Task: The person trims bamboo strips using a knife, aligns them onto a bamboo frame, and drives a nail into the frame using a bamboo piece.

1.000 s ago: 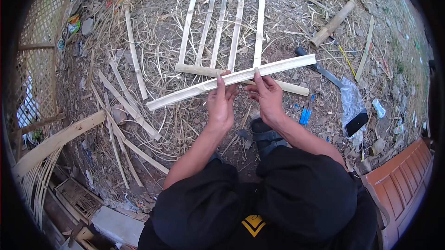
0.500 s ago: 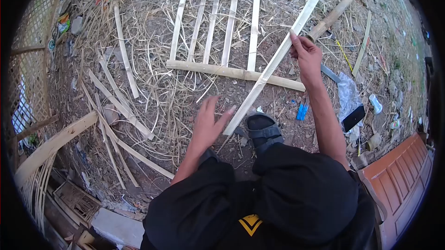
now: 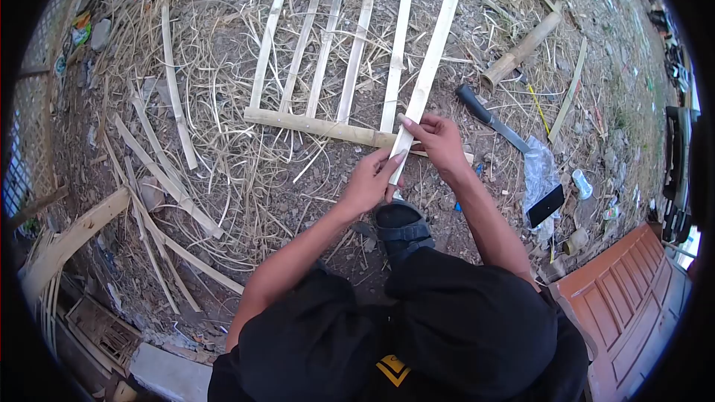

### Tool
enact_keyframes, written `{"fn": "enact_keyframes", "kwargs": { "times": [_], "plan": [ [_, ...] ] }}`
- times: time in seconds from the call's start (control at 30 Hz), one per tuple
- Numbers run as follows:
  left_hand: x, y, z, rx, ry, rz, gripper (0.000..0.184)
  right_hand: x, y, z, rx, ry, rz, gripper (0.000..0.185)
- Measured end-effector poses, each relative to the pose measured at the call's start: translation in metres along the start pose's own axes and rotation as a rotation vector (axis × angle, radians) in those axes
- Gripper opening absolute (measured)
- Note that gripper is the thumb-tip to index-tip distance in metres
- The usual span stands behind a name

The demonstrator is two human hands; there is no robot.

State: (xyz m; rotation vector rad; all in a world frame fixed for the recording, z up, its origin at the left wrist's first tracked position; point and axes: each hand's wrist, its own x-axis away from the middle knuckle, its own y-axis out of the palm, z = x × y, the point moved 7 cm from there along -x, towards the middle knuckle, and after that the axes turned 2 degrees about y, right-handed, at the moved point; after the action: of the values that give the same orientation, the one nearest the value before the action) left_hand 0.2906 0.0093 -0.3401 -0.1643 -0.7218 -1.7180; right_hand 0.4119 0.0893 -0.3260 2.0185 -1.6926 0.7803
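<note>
One pale strip point(image 3: 428, 74) pinched by my left hand point(image 3: 365, 183) and my right hand point(image 3: 438, 145), both nearly closed. Right of right hand: plastic bag point(image 3: 538, 171), contents unclear, phone point(image 3: 546, 206) overlapping edge.

Head cam, faces fwd/dn, close above knees point(image 3: 473, 290), ground point(image 3: 279, 178) beyond.

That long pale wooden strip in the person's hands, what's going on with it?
A person holds the long, flat, pale wooden strip near its closest end, left hand at the end and right hand just above. It slants beside five pale wooden strips on the littered ground, their near ends at a tan wooden crosspiece. Off to the right lies a black-handled metal blade.
</note>
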Motion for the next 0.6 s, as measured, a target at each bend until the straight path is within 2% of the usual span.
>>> {"fn": "enact_keyframes", "kwargs": {
  "times": [0.17, 0.27, 0.37, 0.6],
  "plan": [
    [-0.015, -0.001, -0.006, -0.077, -0.068, 0.008, 0.04, -0.037, -0.023, -0.014, 0.015, -0.015, 0.006, 0.03],
    [-0.008, 0.003, -0.039, 0.179, -0.291, -0.079, 0.046, -0.064, -0.043, -0.01, 0.094, -0.038, 0.054, 0.03],
    [-0.007, 0.006, -0.053, 0.337, -0.307, 0.038, 0.046, -0.079, -0.047, -0.002, 0.125, -0.065, 0.066, 0.032],
    [-0.015, 0.015, -0.06, 0.453, -0.265, 0.103, 0.044, -0.083, -0.053, 0.001, 0.143, -0.043, 0.119, 0.032]
  ]
}}
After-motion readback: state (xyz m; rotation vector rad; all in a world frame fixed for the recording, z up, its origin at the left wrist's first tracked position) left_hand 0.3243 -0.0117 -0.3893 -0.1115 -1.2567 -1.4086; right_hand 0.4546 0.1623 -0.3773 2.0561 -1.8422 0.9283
